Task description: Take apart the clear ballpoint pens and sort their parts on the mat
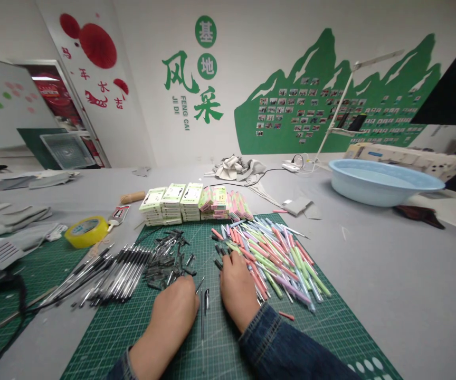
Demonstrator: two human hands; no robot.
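Dark blue denim sleeves (291, 345), seamed cuffs (256, 323), bare hands (238, 287)

Grey table (378, 264); pens (271, 253) on green mat (224, 351).

A cutting mat (220, 356) and sewing machine (429, 162) suggest a workshop.

From here I see slim pens (269, 252) lying criss-crossed in a loose heap — pink, green, lilac, blue — and, left of them, jumbled small black pen parts (160, 267).
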